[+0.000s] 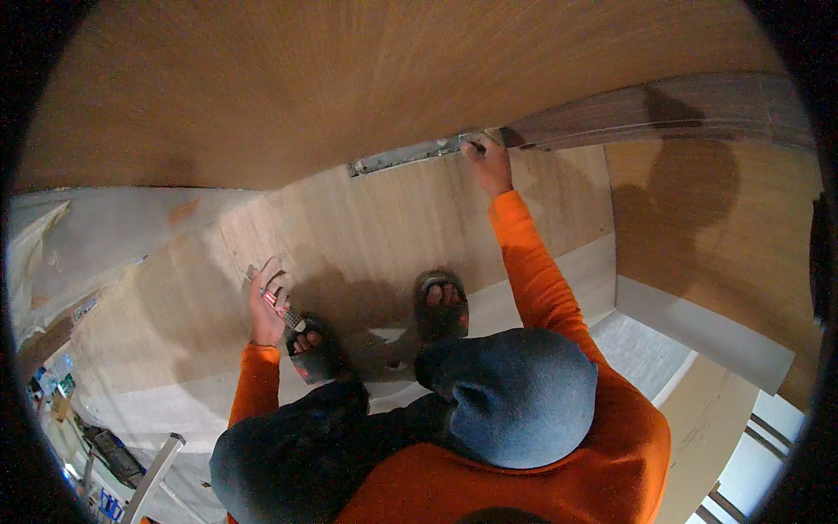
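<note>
My left hand (pixel 269 307) is closed round a slim hand tool (pixel 286 315) with red and pale stripes, a dark ribbed part and a pale rounded end. It is held low over the wooden board, beside my left foot. My right hand (pixel 491 162) reaches ahead to the right end of a long, narrow grey metal strip (pixel 403 158) along the lower edge of the large brown wood panel (pixel 288 96). The right fingers are bent and pinched together at the strip. What lies between them is too small to make out.
My sandalled feet (pixel 441 306) stand on a pale wooden board (pixel 367 218). A brown side panel (pixel 707 210) rises at the right, above a pale board (pixel 707 419). A metal ladder or frame leg (pixel 157 476) and assorted items lie at the lower left. Whitish sheeting (pixel 113 236) is at the left.
</note>
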### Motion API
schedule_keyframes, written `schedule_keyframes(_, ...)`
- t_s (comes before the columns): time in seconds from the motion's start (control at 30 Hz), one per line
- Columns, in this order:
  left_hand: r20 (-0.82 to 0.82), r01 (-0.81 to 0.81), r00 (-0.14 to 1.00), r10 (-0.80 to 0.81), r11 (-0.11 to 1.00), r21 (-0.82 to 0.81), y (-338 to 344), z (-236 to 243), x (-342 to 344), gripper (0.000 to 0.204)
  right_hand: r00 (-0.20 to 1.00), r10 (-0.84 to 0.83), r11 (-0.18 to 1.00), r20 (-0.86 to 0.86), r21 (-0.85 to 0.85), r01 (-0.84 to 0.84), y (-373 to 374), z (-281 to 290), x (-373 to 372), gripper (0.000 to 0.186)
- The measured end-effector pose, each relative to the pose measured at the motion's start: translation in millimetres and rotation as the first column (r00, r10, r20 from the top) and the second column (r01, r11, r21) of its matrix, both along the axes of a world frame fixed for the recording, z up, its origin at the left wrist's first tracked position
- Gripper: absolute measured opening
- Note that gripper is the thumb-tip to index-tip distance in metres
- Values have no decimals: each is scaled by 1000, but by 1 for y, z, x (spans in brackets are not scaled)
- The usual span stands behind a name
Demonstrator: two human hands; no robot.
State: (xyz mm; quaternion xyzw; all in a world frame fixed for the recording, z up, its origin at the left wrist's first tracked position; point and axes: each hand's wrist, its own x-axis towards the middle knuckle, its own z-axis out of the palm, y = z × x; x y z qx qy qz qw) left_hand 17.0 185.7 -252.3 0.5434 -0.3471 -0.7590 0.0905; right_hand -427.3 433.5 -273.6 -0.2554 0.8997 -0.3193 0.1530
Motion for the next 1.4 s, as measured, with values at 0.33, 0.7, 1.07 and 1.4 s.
schedule_keyframes(0.33, -140, 26, 990, -18, 998, 60, -3, -16, 15, 64, 997, 54, 967, 54, -251, -39, 6, -14, 6, 19)
schedule_keyframes(0.7, -93, -12, 996, 7, 998, -60, 8, -16, 8, 68, 926, 287, 954, -246, 160, -253, -6, -12, 17, 15)
schedule_keyframes(1.07, -122, 38, 992, -41, 999, -28, 4, -14, 7, 74, 998, 21, 976, 65, -218, -6, 24, -27, -7, 29)
schedule_keyframes(1.4, -157, 38, 986, -49, 997, -68, 7, -8, 10, 77, 885, 383, 922, -264, 157, -352, 3, 14, -7, 23)
